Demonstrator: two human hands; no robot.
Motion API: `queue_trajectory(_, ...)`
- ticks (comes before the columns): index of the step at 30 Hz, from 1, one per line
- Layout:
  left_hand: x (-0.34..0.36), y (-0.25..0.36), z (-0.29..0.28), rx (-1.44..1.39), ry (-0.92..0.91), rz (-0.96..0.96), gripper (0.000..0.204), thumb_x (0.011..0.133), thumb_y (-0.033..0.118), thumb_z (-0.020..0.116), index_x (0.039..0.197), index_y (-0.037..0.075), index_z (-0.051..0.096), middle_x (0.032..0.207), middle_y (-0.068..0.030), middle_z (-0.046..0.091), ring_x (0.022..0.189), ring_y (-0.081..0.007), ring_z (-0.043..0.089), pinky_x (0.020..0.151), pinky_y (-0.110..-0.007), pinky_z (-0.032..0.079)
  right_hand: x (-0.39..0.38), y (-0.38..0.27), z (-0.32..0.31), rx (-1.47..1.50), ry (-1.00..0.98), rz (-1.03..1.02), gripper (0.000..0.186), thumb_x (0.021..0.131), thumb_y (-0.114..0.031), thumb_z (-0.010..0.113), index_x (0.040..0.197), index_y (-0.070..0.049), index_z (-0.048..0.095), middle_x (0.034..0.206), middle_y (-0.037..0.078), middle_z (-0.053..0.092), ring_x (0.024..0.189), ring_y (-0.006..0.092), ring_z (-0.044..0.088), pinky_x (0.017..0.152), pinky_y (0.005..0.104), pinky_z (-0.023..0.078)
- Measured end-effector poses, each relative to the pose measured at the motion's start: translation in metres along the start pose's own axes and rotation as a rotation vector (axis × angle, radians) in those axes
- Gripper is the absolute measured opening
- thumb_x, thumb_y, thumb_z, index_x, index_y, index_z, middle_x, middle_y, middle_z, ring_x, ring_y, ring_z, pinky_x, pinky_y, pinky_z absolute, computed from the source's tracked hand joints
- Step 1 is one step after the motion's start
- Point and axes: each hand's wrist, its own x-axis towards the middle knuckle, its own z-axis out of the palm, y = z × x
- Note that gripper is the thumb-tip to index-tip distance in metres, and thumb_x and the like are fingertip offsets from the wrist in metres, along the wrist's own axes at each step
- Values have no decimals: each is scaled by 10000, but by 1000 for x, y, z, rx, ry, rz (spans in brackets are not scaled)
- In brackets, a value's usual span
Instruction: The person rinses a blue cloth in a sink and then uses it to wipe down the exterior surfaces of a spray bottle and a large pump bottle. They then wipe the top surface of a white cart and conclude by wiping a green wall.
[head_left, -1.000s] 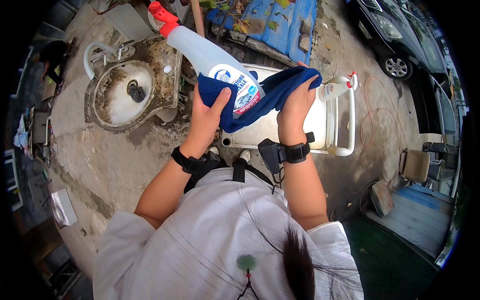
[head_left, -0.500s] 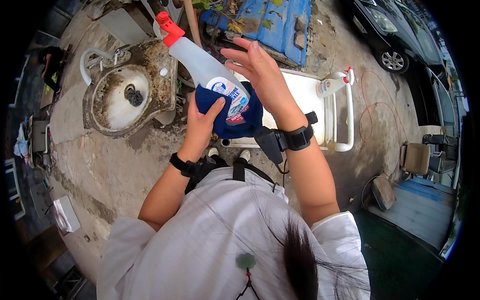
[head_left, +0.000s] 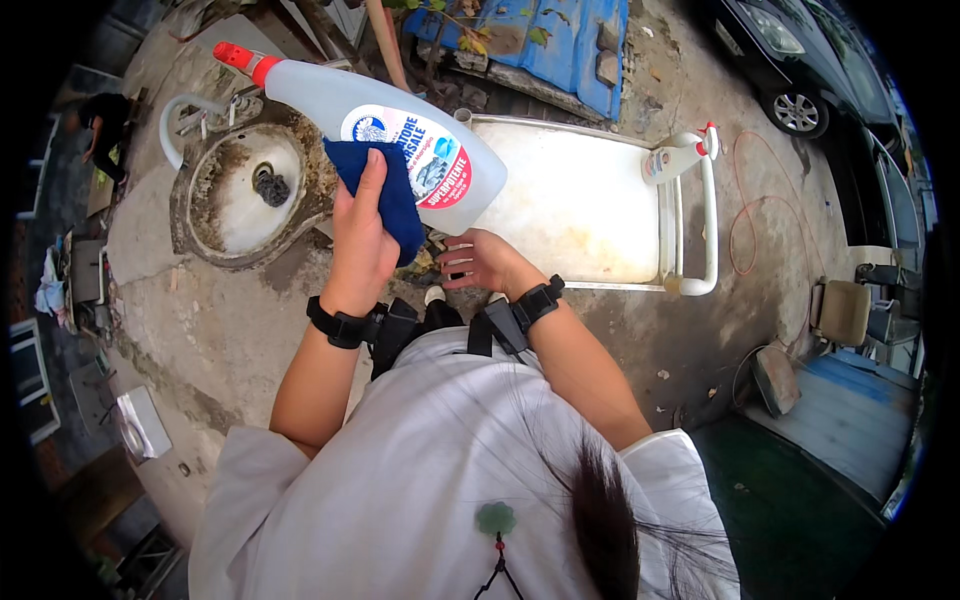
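My left hand [head_left: 358,245] grips a large translucent spray bottle [head_left: 470,180] through a dark blue cloth [head_left: 402,208], thumb on top of the cloth. The bottle lies tilted, its red nozzle head to the upper left and its base to the lower right. Its printed label faces up. Just below the base is my right hand [head_left: 492,262], with nothing in it and its fingers apart; whether a fingertip touches the bottle I cannot tell. Both wrists wear black straps with small boxes.
A white-topped cart [head_left: 590,200] stands ahead, with a smaller spray bottle [head_left: 676,160] by its handle. To the left is a dirty sink [head_left: 228,220] with a dark scouring pad [head_left: 271,187]. A dark car [head_left: 790,60] is at far right. A person [head_left: 103,125] is at far left.
The bottle has swung flatter, its nozzle moving left and down, and the cloth now covers less of it. My right hand has dropped from above the bottle to below its base.
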Motion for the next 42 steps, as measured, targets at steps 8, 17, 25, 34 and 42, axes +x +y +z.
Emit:
queue_trajectory(8, 4, 5, 3, 95, -67, 32, 361, 951, 221, 530, 1260, 58, 442, 1171, -43, 550, 1075, -146, 540, 937, -325, 440, 19, -3, -37, 857, -246, -311, 222, 874, -143, 547, 1063, -28, 528, 1057, 109, 572, 918, 159, 498, 718, 354, 439)
queue_trajectory(17, 1, -11, -5, 65, -74, 24, 446, 886, 105, 623, 1276, 78, 407, 1185, -43, 542, 1091, -148, 520, 958, -318, 406, -89, -73, -32, 677, -416, -1069, 376, 860, -90, 510, 1225, -4, 481, 1229, 132, 542, 1191, 271, 470, 1061, 407, 296)
queue_trajectory(25, 1, -8, -7, 201, -137, 60, 505, 828, 45, 675, 1265, 53, 424, 1187, -69, 546, 1077, -146, 538, 942, -304, 431, -100, -76, -39, 882, -658, -1035, 456, 982, -250, 380, 1311, 66, 401, 1359, 185, 447, 1281, 304, 398, 1100, 437, 249)
queue_trajectory(34, -5, -21, -12, 175, -174, -121, 423, 852, 80, 658, 1229, 25, 475, 1165, -65, 573, 1059, -142, 548, 942, -284, 420, -135, -141, 13, -115, -306, -1059, 259, 965, -198, 459, 1114, 3, 528, 1314, 121, 502, 1258, 234, 418, 1056, 336, 287)
queue_trajectory(42, -6, -20, -35, 87, -103, 10, 442, 867, 26, 611, 1261, 46, 413, 1187, -66, 539, 1090, -160, 521, 962, -311, 402, -95, -130, 32, -617, -303, -1268, 385, 821, -121, 670, 1151, -22, 499, 1176, 110, 563, 1073, 195, 548, 931, 322, 424)
